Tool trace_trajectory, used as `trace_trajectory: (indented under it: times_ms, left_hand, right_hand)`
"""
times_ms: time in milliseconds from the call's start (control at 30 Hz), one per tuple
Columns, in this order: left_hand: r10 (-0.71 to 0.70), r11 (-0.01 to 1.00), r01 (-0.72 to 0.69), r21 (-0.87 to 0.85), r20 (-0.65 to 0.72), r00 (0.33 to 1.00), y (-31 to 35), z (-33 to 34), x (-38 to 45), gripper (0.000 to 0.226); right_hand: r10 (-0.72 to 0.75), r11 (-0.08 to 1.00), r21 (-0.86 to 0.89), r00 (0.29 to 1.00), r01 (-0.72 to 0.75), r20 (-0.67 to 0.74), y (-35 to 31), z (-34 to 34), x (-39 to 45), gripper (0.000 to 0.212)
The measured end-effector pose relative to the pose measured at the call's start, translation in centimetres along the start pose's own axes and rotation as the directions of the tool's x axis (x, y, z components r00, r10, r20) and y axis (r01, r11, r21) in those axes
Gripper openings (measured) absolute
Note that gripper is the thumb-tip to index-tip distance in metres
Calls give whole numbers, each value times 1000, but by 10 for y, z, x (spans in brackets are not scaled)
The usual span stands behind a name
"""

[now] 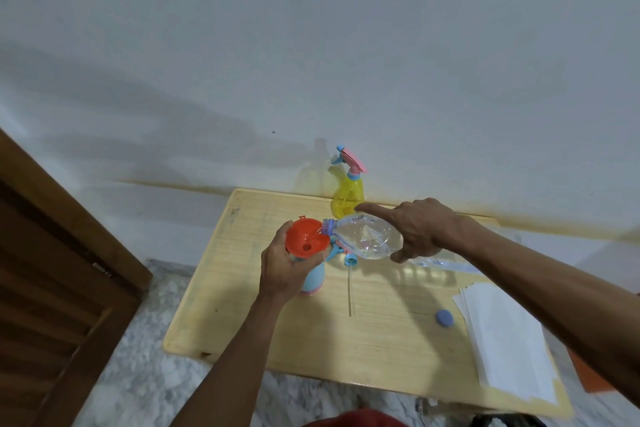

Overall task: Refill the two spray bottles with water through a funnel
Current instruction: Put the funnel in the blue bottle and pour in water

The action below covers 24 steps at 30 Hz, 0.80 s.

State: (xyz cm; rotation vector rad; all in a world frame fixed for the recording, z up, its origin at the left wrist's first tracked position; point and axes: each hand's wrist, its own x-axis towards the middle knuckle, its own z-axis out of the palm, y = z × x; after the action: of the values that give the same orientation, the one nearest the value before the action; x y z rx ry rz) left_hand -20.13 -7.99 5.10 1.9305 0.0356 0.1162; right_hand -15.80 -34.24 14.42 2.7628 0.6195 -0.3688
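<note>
the left hand [284, 267] grips the neck of the pale blue spray bottle [313, 279] on the bench [381, 340], and should keep the orange funnel [306, 242] seated upright. the right hand [424, 230], clamped on the tilted clear water bottle [367, 239] with 1 finger straight, should pour slowly so the funnel never overflows. the yellow spray bottle [348, 196] stands capped at the wall edge.
</note>
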Motion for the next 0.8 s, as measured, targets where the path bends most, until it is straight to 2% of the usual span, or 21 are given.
trace_trajectory:
  times_ms: [100, 200, 400, 533, 667, 800]
  left_hand:
    - [2, 1000, -2, 10, -2, 1000, 2, -1, -1, 70]
    - [-4, 1000, 4, 24, 3, 1000, 3, -1, -1, 74]
    - [-36, 999, 36, 25, -7, 999, -2, 0, 2, 82]
    - [-57, 998, 57, 13, -19, 998, -3, 0, 3, 79]
    - [-41, 998, 41, 41, 5, 999, -3, -1, 2, 83]
    - [-43, 998, 43, 38, 5, 999, -3, 0, 1, 80]
  right_hand:
    - [9, 996, 94, 1000, -6, -30, -1, 6, -2, 109]
    - [38, 964, 266, 996, -16, -81, -5, 12, -8, 109]
    - [229, 782, 622, 940, -22, -255, -18, 22, -31, 109]
    - [476, 596, 803, 812, -15, -338, -25, 30, -47, 110]
    - [723, 391, 919, 632, -41, -280, -33, 37, -60, 107]
    - [816, 310, 950, 524, -45, -241, -42, 52, -63, 108]
